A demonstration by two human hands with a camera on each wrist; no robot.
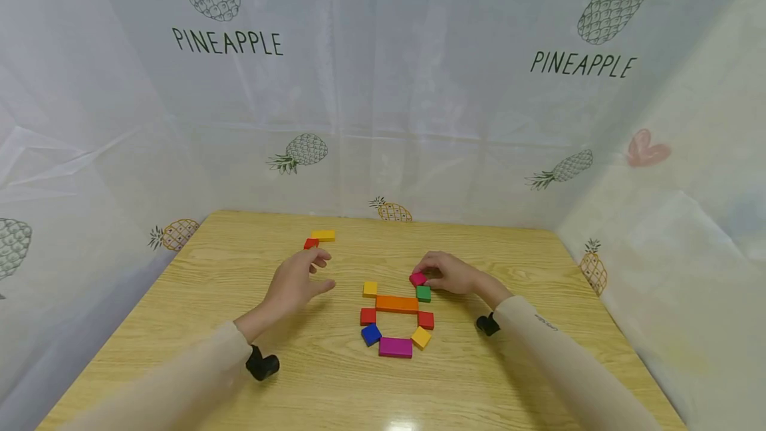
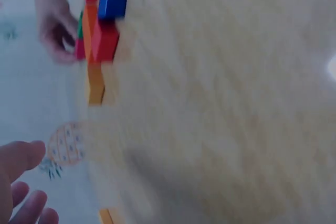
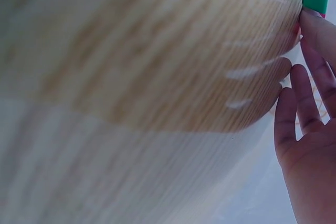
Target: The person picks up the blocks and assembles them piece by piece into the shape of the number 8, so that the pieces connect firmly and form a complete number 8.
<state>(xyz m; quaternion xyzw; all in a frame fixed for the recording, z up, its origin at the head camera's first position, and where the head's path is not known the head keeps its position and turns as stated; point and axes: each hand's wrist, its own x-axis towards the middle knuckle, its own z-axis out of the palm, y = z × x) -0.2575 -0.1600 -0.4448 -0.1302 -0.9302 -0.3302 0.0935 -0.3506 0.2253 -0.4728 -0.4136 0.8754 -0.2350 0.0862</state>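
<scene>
In the head view my right hand [image 1: 450, 274] pinches a pink block [image 1: 417, 279] just behind a green block [image 1: 423, 294] on the table. My left hand [image 1: 298, 283] hovers with loosely bent fingers and nothing held, nearest to a small red block [image 1: 310, 243] and a yellow block [image 1: 324, 235]. Between the hands lies an arrangement: an orange bar [image 1: 397, 304], a yellow cube [image 1: 370, 289], red blocks [image 1: 368, 316] on both sides, a blue block [image 1: 371, 334], a tilted yellow block [image 1: 421, 338] and a purple block [image 1: 395, 348]. The left wrist view shows the left fingers [image 2: 21, 158] apart from all blocks.
The wooden table [image 1: 509, 378] ends at a pale curtain [image 1: 383, 85] with pineapple prints, which also hangs along both sides. A black wrist strap piece [image 1: 262, 364] sits at the left sleeve and another [image 1: 488, 324] at the right.
</scene>
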